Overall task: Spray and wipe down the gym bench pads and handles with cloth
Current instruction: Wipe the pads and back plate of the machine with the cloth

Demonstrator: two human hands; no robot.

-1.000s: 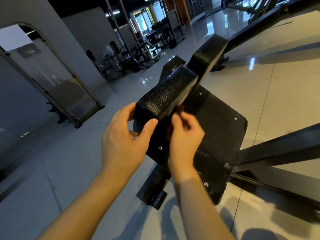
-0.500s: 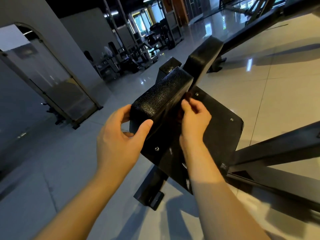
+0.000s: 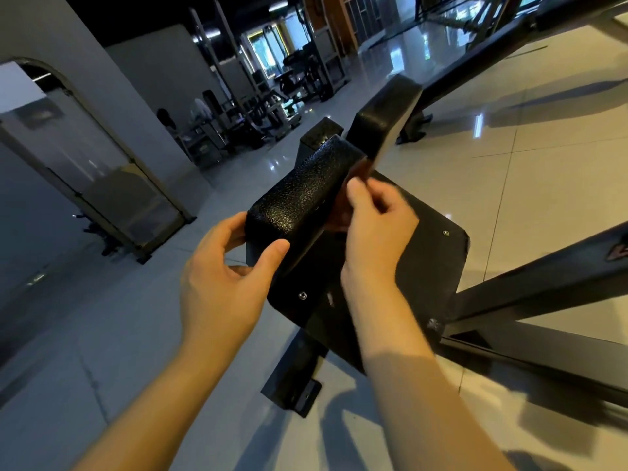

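The near pad, black with a pebbled skin, sits tilted above a flat black base board studded with screws, its near end gripped by the left hand. A second pad, glossy black, rises just behind it. A blurred brownish cloth lies against the near pad's right side.

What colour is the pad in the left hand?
The pad is black with a pebbled grain; head view.

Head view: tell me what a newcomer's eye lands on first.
Two bare hands at centre frame: the left hand grips the near end of a textured black pad, the right hand curls against its right side. Behind them, glossy floor tiles mirror the gym lights.
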